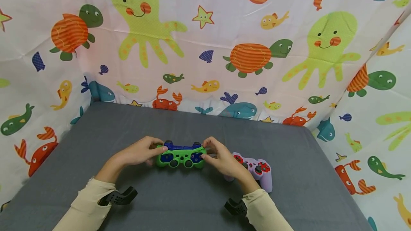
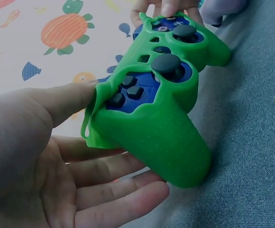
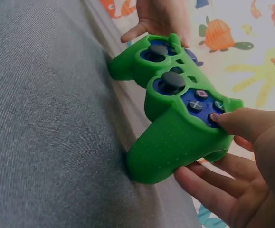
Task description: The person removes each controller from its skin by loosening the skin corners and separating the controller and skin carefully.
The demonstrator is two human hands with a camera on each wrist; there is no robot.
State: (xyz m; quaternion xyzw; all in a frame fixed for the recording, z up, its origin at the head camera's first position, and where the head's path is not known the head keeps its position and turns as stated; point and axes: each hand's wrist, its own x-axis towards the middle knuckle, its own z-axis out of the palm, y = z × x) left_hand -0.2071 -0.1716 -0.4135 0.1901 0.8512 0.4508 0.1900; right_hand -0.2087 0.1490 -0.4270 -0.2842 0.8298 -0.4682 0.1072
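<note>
A blue game controller (image 1: 183,148) in a green silicone cover (image 2: 151,137) is held between both hands, its thumbsticks facing up. My left hand (image 1: 136,150) grips its left end, thumb on the cover's edge near the direction buttons and fingers below. There the cover's edge stands loose from the blue shell, as the left wrist view shows. My right hand (image 1: 224,158) holds the right end, the thumb over the face buttons and the fingers underneath. Along the back, the blue shell is bare of the cover in the head view.
Just right of my right hand lies a lavender controller (image 1: 265,181) with red button areas, partly hidden by the forearm. Grey cloth (image 1: 179,202) covers the table. A curtain (image 1: 192,3) printed with sea animals hangs behind and on both sides. Each wrist carries a black mount.
</note>
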